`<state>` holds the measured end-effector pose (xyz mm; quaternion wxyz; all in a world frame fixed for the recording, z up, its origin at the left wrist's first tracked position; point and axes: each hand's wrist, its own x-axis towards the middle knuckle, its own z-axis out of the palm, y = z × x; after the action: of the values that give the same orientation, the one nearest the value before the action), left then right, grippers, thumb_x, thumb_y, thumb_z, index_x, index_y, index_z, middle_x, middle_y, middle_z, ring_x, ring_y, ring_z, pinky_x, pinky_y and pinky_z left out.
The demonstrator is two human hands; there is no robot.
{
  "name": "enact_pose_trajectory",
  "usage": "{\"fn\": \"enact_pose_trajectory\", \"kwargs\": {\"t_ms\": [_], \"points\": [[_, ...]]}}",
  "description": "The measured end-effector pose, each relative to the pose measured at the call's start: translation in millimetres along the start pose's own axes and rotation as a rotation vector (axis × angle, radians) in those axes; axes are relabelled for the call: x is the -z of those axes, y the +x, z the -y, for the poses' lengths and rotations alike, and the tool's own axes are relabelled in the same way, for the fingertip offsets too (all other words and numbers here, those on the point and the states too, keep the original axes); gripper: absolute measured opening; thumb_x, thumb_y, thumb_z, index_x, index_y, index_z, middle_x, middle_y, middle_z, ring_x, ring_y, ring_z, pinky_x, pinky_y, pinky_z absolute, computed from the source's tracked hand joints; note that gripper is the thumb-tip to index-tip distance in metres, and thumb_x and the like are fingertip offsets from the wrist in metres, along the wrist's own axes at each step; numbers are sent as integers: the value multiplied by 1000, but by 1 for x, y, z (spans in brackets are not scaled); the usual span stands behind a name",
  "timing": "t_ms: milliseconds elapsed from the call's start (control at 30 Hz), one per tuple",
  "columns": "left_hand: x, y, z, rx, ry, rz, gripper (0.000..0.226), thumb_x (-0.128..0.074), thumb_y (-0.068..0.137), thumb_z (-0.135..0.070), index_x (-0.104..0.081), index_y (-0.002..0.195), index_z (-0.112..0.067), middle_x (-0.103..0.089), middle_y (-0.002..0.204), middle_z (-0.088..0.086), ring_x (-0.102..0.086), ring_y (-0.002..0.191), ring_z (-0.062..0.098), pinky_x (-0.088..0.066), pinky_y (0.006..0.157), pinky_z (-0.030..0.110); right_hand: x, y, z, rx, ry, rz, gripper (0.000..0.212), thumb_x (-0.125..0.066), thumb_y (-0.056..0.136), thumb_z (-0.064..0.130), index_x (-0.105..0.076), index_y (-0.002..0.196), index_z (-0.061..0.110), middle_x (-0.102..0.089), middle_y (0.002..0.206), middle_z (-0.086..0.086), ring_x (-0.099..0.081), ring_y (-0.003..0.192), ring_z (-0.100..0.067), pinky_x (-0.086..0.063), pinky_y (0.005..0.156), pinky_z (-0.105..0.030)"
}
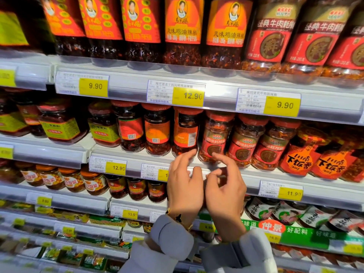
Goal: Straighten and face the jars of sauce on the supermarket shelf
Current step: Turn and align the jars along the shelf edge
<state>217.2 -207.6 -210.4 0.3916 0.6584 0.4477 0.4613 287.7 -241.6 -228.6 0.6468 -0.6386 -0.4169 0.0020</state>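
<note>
We judged the facing job on the middle shelf [149, 154] only partly done. Three red-capped jars in the centre had their back labels toward us: the jar [185, 133] just above our left hand [184, 186] showed a barcode and small print, and its two neighbours [144, 131] to the left showed QR codes. The jars [244, 140] to the right already showed their front labels, as did the row on the top shelf [202, 26]. Each of these jars was clear, holding dark red chilli sauce in oil.

Our left hand hung with loosely curled fingers, the forefinger reaching up to the base of the barcode jar without gripping it. Our right hand [224, 186] was half curled beside it, holding nothing; whether its fingertip touched the jar behind it, we could not tell.
</note>
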Motion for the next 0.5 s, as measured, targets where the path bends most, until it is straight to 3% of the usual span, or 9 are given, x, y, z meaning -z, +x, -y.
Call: {"fn": "enact_pose_trajectory", "kwargs": {"t_ms": [133, 233, 333, 400, 500], "points": [[18, 13, 4, -2, -37, -107, 38, -49, 81, -8, -45, 109, -34, -44, 109, -16, -52, 104, 24, -42, 92, 42, -15, -2, 13, 81, -15, 107, 38, -42, 75, 6, -59, 106, 22, -60, 103, 4, -52, 81, 8, -35, 64, -1], [30, 24, 10, 4, -42, -24, 45, -48, 83, -10, -42, 122, -29, -43, 120, -15, -48, 115, 23, -38, 99, 44, -32, -1, 22, 94, -51, 160, 46, -46, 78, 1, -53, 120, 18, -55, 121, 2, -47, 91, 18, -31, 73, 4], [37, 32, 16, -11, -14, 94, 52, -45, 88, -13, -36, 136, -29, -41, 140, -6, -43, 124, 19, -34, 104, 40, -42, 1, 23, 6, -114, 191, 57, -51, 82, 2, -40, 135, 20, -47, 136, -1, -51, 109, -1, -37, 87, -9], [40, 36, 17, -23, 5, 147, 52, -42, 90, -16, -32, 140, -30, -36, 145, -6, -38, 129, 15, -31, 107, 34, -44, 2, 23, -52, -137, 238, 64, -53, 84, 8, -28, 141, 23, -52, 132, -3, -56, 97, -5, -41, 84, -20], [47, 44, 21, -43, 22, 224, 51, -40, 92, -18, -31, 141, -28, -32, 148, -6, -32, 134, 11, -26, 107, 26, -54, 3, 26, -115, -155, 246, 72, -56, 85, 16, -17, 145, 25, -65, 96, -3, -59, 79, -9, -39, 70, -23]]}}
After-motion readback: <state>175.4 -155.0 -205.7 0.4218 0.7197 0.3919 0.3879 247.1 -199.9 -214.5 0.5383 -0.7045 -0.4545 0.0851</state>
